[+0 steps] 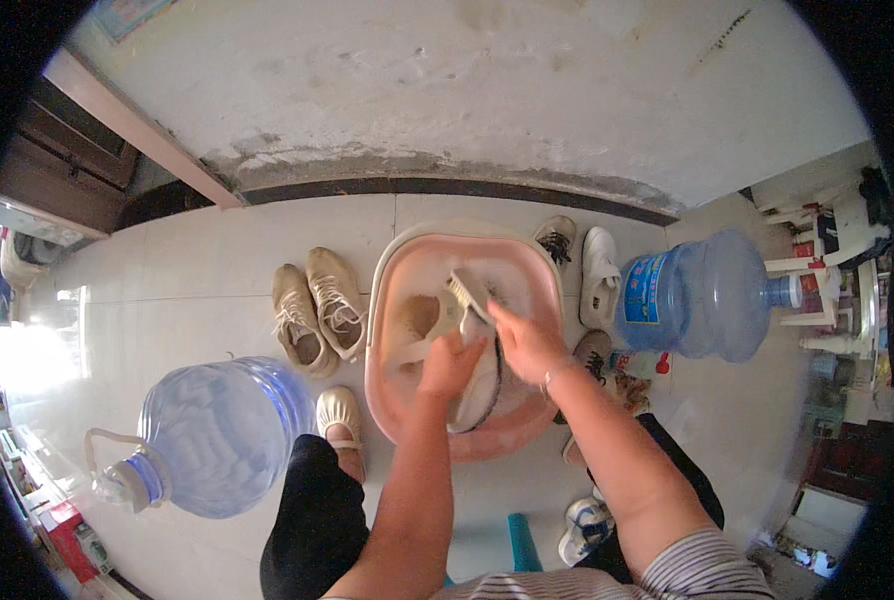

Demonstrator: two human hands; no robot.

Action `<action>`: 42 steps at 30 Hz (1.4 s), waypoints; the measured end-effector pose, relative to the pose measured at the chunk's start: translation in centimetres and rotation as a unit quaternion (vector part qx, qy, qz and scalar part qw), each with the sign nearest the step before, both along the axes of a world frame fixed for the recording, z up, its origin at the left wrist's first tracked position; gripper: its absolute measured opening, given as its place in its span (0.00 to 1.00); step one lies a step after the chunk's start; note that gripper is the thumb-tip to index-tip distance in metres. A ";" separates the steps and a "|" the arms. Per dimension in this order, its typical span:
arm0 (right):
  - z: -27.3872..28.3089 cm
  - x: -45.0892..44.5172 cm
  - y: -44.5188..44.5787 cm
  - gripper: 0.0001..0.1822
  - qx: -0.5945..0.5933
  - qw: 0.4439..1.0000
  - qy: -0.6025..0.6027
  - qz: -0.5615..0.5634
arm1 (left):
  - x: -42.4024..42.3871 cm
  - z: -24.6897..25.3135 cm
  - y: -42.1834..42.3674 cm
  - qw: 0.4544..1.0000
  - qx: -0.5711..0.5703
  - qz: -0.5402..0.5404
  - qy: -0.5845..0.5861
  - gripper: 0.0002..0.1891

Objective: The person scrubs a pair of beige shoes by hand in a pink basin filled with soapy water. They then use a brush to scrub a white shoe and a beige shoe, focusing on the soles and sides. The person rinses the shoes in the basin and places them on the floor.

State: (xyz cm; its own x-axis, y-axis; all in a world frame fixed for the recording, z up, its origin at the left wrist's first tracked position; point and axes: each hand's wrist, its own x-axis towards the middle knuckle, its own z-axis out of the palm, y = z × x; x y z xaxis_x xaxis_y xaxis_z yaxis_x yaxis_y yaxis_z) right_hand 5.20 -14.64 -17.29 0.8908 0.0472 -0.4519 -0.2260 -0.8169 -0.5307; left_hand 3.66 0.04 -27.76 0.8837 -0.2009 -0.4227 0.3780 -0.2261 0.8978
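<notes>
My left hand (453, 361) grips a light-coloured shoe (478, 394) with a dark line along its edge, held over a pink plastic basin (376, 375). In my right hand (523, 341) is a scrubbing brush (472, 291) with pale bristles, close above the far end of the shoe. Whether the bristles touch it I cannot tell. Whitish, sudsy water (447, 259) lies in the basin around a pale, partly submerged item (406, 356) with a brownish patch beside it. My fingers hide part of the shoe and the brush handle.
Beige lace-up shoes (316, 307) stand left of the basin; a white shoe (600, 274) and dark-laced shoes (556, 236) stand right. Large water bottles lie on the tiles at left (214, 435) and right (691, 296). A wall (447, 97) rises beyond. My foot (340, 420) is near the basin.
</notes>
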 end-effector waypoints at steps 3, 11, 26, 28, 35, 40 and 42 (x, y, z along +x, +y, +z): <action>0.9 -3.6 -1.3 0.19 0.052 0.997 -0.056 0.031 | 0.8 3.7 0.5 0.988 0.120 -0.097 -0.017 0.17; -9.4 0.0 -4.2 0.19 -0.106 0.992 0.015 -0.064 | 1.4 4.6 -1.1 0.946 0.255 -0.200 -0.031 0.17; -4.4 0.3 -1.5 0.21 -0.165 0.986 -0.004 0.027 | 0.7 4.5 -2.2 0.892 0.347 -0.273 -0.095 0.10; -4.6 0.2 -1.2 0.24 -0.140 0.990 -0.025 0.008 | 0.4 3.6 -1.8 0.889 0.342 -0.280 -0.120 0.10; -0.8 1.7 -3.2 0.33 -0.202 0.977 0.023 0.060 | 0.4 8.3 -0.5 0.854 0.236 -0.420 -0.196 0.09; 0.2 2.2 -5.8 0.22 -0.122 0.984 0.111 0.064 | 0.8 12.7 -0.6 0.829 0.276 -0.413 -0.257 0.11; -1.9 1.4 -7.4 0.18 -0.087 0.986 0.136 0.044 | 0.8 13.3 -0.1 0.831 0.295 -0.382 -0.278 0.12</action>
State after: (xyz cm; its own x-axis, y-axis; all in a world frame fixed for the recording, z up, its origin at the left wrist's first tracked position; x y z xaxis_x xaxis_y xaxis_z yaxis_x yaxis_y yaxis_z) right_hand 6.60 -22.03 -19.18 0.7318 0.0192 -0.6812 -0.2653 -0.9128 -0.3106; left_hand 4.50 -0.03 -14.48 0.6851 -0.6959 -0.2155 -0.5141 -0.6714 0.5338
